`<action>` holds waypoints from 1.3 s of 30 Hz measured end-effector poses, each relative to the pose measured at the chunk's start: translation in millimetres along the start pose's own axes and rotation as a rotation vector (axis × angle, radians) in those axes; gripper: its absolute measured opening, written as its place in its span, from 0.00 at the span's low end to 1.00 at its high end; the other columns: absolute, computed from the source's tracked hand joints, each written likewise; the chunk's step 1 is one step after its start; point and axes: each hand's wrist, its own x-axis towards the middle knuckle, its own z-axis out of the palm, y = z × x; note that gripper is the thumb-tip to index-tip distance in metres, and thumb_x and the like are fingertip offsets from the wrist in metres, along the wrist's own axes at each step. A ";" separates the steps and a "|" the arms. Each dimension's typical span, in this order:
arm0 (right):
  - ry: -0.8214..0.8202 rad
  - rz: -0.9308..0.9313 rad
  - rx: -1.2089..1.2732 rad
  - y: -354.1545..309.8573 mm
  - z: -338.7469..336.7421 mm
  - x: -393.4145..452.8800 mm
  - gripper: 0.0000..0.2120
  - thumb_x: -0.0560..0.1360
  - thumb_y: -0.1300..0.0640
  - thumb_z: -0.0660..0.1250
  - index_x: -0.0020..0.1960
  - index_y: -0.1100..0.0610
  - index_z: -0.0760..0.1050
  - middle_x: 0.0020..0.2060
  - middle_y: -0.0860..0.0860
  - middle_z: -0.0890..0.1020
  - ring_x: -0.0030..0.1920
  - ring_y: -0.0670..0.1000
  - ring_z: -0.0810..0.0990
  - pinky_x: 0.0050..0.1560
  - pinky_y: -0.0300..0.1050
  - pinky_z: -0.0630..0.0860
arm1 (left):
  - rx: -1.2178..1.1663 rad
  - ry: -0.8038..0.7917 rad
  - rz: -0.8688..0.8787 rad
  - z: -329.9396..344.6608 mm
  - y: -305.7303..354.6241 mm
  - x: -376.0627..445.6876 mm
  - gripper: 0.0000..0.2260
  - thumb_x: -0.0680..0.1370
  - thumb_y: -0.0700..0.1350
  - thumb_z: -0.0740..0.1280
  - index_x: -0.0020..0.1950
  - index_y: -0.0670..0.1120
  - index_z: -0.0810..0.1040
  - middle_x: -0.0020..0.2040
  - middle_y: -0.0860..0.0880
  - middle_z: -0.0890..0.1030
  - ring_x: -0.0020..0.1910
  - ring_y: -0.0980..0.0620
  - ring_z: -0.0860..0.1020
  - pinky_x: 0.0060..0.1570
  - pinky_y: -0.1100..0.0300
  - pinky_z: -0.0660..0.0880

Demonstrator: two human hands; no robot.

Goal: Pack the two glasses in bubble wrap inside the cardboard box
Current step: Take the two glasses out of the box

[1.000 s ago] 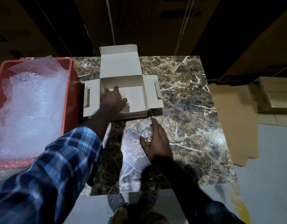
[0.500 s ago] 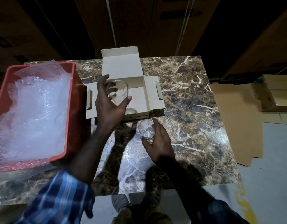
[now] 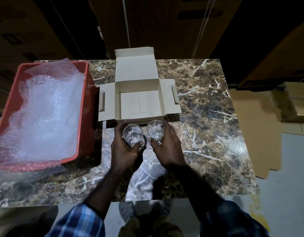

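Note:
Two clear glasses stand side by side on the marble table, just in front of the open cardboard box. My left hand grips the left glass from its left side. My right hand grips the right glass from its right side. The box is empty, with its lid flap up at the back and side flaps spread out. Crumpled bubble wrap fills the red tray to the left of the box.
The marble table extends bare to the right of the box. Flat brown cardboard sheets and a carton lie on the floor right of the table. Dark stacked cartons stand behind the table. My feet show below the table's front edge.
My left hand lifted a glass out of the box and brought it down beside the glass my right hand holds. The box now holds nothing.

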 end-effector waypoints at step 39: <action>0.062 -0.162 0.020 -40.6 -36.1 3.8 0.41 0.72 0.55 0.74 0.78 0.49 0.55 0.71 0.50 0.64 0.70 0.49 0.64 0.64 0.42 0.63 | 0.136 0.092 0.045 -34.7 16.3 -35.3 0.26 0.74 0.31 0.70 0.68 0.47 0.68 0.62 0.47 0.75 0.62 0.62 0.75 0.62 0.56 0.77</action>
